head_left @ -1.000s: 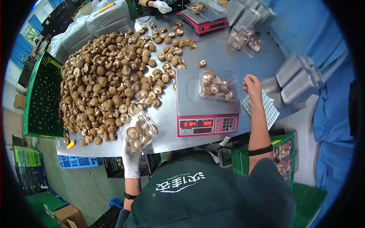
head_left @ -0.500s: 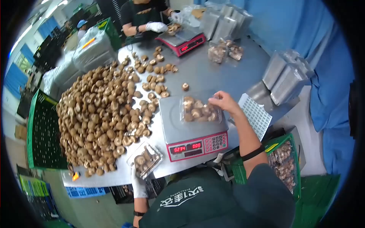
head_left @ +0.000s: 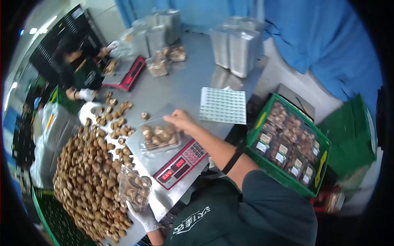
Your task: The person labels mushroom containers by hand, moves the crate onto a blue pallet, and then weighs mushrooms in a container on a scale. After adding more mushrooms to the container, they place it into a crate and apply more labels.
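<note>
My right hand (head_left: 180, 121), bare, pinches the raised lid edge of a clear plastic box (head_left: 160, 141) of mushrooms. That box rests on the plate of a pink-and-grey digital scale (head_left: 167, 175) with lit red digits. In my left hand (head_left: 141, 216), which wears a white glove, is a second clear plastic box (head_left: 134, 190) with mushrooms inside, tilted beside the heap. The large heap of brown mushrooms (head_left: 86, 180) lies left of the scale, and one loose mushroom (head_left: 145, 115) sits behind it.
A co-worker (head_left: 80, 69) stands at another scale (head_left: 129, 76) across the metal table (head_left: 193, 57). Stacked clear boxes (head_left: 240, 49) stand at the back. A label sheet (head_left: 223, 105) lies to the right, near a green crate (head_left: 287, 143) of labelled mushroom packs.
My view has swung right, bringing the green crate fully into sight. The left hand's box is now tilted up nearer the heap. My right hand still grips the lid; the scale's digits differ.
</note>
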Motion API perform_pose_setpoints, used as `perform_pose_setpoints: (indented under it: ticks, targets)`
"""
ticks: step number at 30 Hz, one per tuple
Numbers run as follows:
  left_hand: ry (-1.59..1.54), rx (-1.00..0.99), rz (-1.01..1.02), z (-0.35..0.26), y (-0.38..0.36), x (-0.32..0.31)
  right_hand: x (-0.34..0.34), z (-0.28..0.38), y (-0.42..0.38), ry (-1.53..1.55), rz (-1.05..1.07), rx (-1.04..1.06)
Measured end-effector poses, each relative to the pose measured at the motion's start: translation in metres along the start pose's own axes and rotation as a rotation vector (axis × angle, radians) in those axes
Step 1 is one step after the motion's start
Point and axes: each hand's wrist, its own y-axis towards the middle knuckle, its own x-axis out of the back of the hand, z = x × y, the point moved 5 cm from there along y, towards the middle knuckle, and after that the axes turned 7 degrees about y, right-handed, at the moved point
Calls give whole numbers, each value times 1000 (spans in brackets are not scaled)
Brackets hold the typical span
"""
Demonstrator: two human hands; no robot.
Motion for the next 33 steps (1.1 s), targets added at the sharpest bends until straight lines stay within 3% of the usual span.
perform_pose_setpoints:
  ticks: [6, 9, 12, 14, 18, 20, 22, 24, 25, 26, 27, 31, 33]
  targets:
    - [130, 19, 34, 2, -3, -1, 19, 18, 22, 147, -232, 27]
    - [63, 42, 64, 6, -12, -3, 41, 8, 57, 495, -404, -43]
    - [74, 26, 176, 7, -21, -8, 42, 10, 43, 569, -490, 69]
    - [44, 115, 176, 14, -22, -6, 40, 15, 7, 490, -408, 12]
    - [165, 128, 432, 24, -30, -40, 25, -8, -103, 483, 7, 97]
    - [197, 229, 387, 54, -19, -30, 34, -14, -179, 351, 3, 43]
    - [274, 277, 519, 60, -44, -80, 51, -24, -242, 213, -68, 32]
    - [383, 370, 497, 76, -68, -115, 70, -42, -290, 147, -67, 244]
    - [410, 308, 618, 97, -70, -120, 80, -43, -315, 151, -81, 235]
    - [421, 323, 582, 92, -106, -154, 89, -40, -341, 157, -92, 225]
    - [443, 331, 632, 118, -109, -157, 99, -46, -363, 226, -138, 67]
    - [477, 286, 908, 189, -179, -205, 152, -61, -412, 923, -537, 364]
    - [473, 346, 1051, 219, -217, -230, 189, -48, -433, 978, -596, 464]
